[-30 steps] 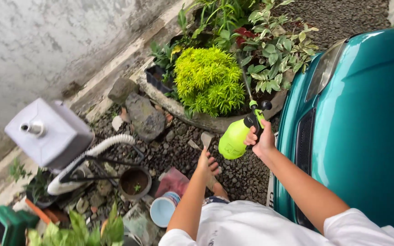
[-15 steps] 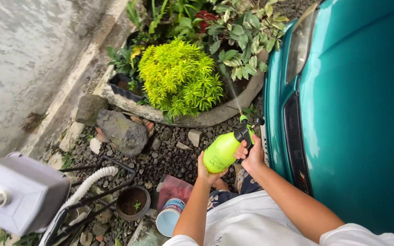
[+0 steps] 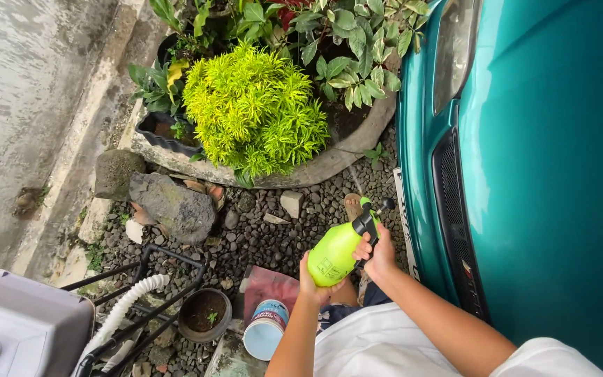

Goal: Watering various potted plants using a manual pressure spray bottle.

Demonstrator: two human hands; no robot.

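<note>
Above the gravel (image 3: 273, 230), between the round planter (image 3: 357, 143) and the front of the teal car (image 3: 539, 174), a lime-green spray bottle (image 3: 335, 251) was held tilted, its black and green nozzle head pointing up toward the plants. The right hand (image 3: 378, 253) was closed around the bottle's black handle at the neck, fingers wrapped over the trigger part. The left hand (image 3: 313, 279) cupped the bottle from below, palm and fingers curled against its rounded bottom. A thin, faint line of spray seemed to rise from the nozzle toward the planter's rim, though it was hard to make out.

Just below the hands, the person's white shirt (image 3: 385, 342) filled the lower edge of the view. Beside the left forearm lay a reddish bag (image 3: 266, 290) and a white can (image 3: 265, 328) lying on its side. Farther left stood a small brown pot (image 3: 204, 314) with dark soil, next to a black metal frame (image 3: 141, 293), a white ribbed hose (image 3: 130, 300) and a grey plastic box (image 3: 26, 328).

In the planter grew a bright yellow-green bush (image 3: 252, 108) and a plant with green and white leaves (image 3: 350, 49). Large grey rocks (image 3: 172, 206) lay near the planter, close to the concrete wall (image 3: 22, 91).
</note>
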